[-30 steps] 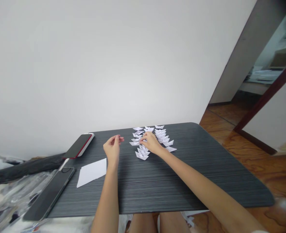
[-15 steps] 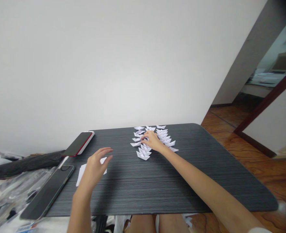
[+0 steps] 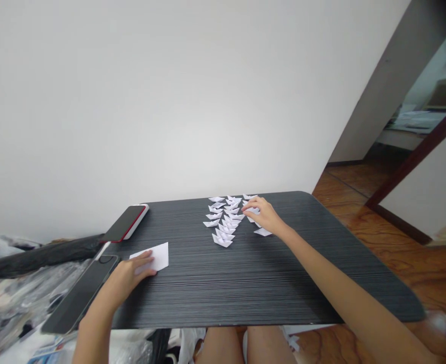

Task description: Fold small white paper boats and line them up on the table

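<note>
My left hand (image 3: 135,270) lies on a white sheet of paper (image 3: 161,255) at the left of the dark table, fingers stretched over it and thumb apart. My right hand (image 3: 264,215) is over the right-hand column of small folded white paper boats. Its thumb and index finger curl together at a boat there, partly hidden by the hand. One paper boat (image 3: 262,231) lies just below that hand. To its left, several more paper boats (image 3: 223,240) stand in close columns.
A tablet-like device with a red edge (image 3: 126,223) lies at the table's left back edge. A dark phone (image 3: 81,293) is at the left edge, beside plastic-wrapped clutter (image 3: 26,298). The white wall (image 3: 215,101) rises behind the table (image 3: 192,288).
My left hand has come down and left onto the paper. My right hand has moved right, from the middle boats to the right-hand column, uncovering the middle ones.
</note>
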The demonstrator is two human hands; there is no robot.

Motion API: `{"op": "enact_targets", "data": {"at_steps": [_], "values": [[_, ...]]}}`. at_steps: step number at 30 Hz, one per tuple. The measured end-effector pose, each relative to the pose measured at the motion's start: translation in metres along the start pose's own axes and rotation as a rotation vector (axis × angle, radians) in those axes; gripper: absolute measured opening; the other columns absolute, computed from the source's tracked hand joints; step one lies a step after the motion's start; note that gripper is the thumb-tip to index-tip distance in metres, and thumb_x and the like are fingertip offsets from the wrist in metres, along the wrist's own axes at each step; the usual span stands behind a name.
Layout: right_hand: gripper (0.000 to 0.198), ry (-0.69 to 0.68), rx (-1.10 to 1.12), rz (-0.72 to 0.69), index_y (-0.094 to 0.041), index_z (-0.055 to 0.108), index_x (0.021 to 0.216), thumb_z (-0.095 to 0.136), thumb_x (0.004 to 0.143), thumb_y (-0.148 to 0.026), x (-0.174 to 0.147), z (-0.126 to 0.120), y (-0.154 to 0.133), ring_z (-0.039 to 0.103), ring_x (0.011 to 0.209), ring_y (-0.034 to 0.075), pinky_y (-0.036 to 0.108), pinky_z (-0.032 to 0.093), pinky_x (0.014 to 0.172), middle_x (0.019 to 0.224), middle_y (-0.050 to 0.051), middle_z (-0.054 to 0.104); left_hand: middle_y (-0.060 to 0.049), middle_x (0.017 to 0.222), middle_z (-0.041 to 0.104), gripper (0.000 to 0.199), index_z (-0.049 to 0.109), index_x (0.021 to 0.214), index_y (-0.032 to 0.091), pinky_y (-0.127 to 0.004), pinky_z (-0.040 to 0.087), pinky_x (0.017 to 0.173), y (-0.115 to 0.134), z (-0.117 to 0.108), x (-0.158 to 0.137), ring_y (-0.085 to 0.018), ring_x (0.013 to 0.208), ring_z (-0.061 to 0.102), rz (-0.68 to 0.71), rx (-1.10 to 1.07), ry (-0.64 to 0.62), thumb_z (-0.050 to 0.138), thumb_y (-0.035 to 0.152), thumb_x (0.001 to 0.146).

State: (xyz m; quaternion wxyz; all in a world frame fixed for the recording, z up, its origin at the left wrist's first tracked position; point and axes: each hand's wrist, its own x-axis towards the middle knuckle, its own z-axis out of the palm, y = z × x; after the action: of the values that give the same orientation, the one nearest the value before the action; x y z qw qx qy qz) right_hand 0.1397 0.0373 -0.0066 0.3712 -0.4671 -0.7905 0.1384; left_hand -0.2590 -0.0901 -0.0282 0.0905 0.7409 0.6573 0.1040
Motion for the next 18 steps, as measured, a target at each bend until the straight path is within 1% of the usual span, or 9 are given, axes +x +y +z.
{"op": "enact_targets", "data": {"at_steps": [2,6,9,13,15,18], "values": [[0.013,-0.024,-0.01,0.002,-0.022,0.066,0.078,0.055,0.072,-0.025,-0.007,-0.007,0.001,0.048,0.09,0.019,0.035,0.036,0.08,0.089,0.005,0.056,-0.006,0.119,0.051,0.052,0.06,0.103,0.018,-0.035,0.035,0.093,-0.002,0.0,-0.001,-0.025,0.104,0.052,0.024,0.017,-0.002,0.046,0.055,0.068],[0.014,-0.058,-0.005,-0.016,-0.021,0.066,0.078,0.054,0.073,-0.027,-0.02,-0.017,0.002,0.05,0.09,0.02,0.035,0.037,0.081,0.09,0.006,0.056,-0.008,0.117,0.053,0.05,0.061,0.102,0.019,-0.035,0.035,0.094,0.001,-0.001,-0.005,-0.024,0.102,0.052,0.08,0.03,-0.011,0.044,0.054,0.071],[0.015,-0.06,0.034,-0.018,-0.021,0.066,0.078,0.053,0.073,-0.028,-0.027,-0.023,0.0,0.051,0.089,0.019,0.032,0.04,0.077,0.089,0.006,0.057,-0.008,0.114,0.055,0.048,0.059,0.103,0.021,-0.036,0.036,0.091,0.006,-0.003,-0.004,-0.024,0.1,0.053,0.118,0.067,0.027,0.045,0.053,0.071],[0.018,-0.018,0.072,0.003,-0.021,0.066,0.079,0.051,0.074,-0.031,-0.032,-0.026,0.002,0.053,0.087,0.019,0.028,0.042,0.065,0.089,0.006,0.057,-0.009,0.111,0.052,0.051,0.052,0.112,0.022,-0.036,0.039,0.086,0.007,-0.002,0.006,-0.024,0.098,0.051,0.134,0.106,0.082,0.045,0.051,0.071],[0.019,0.002,0.078,0.007,-0.021,0.066,0.08,0.051,0.074,-0.03,-0.035,-0.026,0.006,0.053,0.086,0.018,0.028,0.041,0.065,0.088,0.006,0.058,-0.009,0.109,0.051,0.053,0.051,0.113,0.022,-0.036,0.038,0.085,0.006,0.001,0.011,-0.024,0.1,0.049,0.137,0.11,0.089,0.047,0.052,0.07],[0.018,0.009,0.089,0.03,-0.021,0.066,0.081,0.051,0.074,-0.03,-0.038,-0.024,0.015,0.053,0.084,0.017,0.028,0.041,0.067,0.088,0.006,0.058,-0.009,0.11,0.049,0.052,0.052,0.111,0.024,-0.04,0.038,0.083,0.006,0.003,0.015,-0.027,0.102,0.046,0.084,0.14,0.08,0.047,0.054,0.069]]}}
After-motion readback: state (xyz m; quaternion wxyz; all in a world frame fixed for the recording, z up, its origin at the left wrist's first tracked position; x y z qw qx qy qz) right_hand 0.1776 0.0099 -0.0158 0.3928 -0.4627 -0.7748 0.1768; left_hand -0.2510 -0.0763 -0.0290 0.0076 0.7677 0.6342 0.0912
